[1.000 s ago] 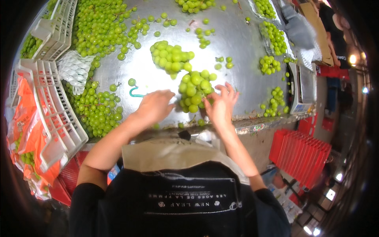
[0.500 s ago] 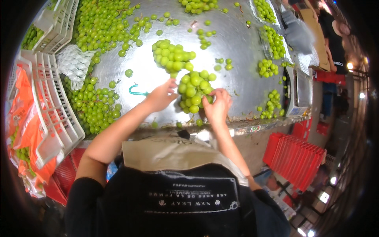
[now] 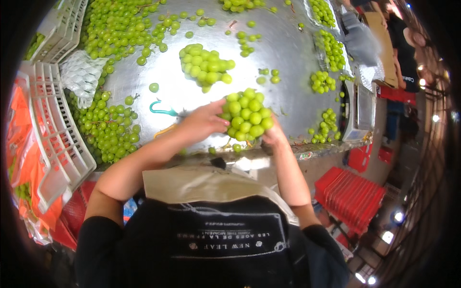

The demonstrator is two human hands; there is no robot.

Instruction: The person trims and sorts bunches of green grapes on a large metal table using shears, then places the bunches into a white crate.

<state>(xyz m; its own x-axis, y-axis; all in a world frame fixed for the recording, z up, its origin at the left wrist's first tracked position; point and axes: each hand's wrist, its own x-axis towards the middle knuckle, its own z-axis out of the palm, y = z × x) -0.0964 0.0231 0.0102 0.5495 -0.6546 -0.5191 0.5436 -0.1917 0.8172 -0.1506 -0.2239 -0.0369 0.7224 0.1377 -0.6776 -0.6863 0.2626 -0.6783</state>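
A bunch of green grapes (image 3: 247,115) is held up between my hands above the near part of the metal table (image 3: 158,62). My right hand (image 3: 274,133) grips it from the right and below, its fingers mostly hidden behind the grapes. Against the bunch's left side, the fingers of my left hand (image 3: 210,119) are bent and touching it. Just beyond lies another bunch of grapes (image 3: 204,66) on the table. A turquoise curved piece (image 3: 161,110) lies left of my left hand, and part of an orange piece (image 3: 164,131) shows by that forearm.
Heaped grapes (image 3: 113,33) and more grapes (image 3: 110,129) lie on the left, beside white plastic crates (image 3: 60,125) and white foam netting (image 3: 82,77). Several small bunches (image 3: 322,81) and a packed tray (image 3: 330,50) line the right side. Red stacked crates (image 3: 348,199) stand below the table's edge.
The held bunch has moved slightly right and turned. My right hand has shifted from its right front to behind and beneath it. My left hand has moved right, up against the bunch.
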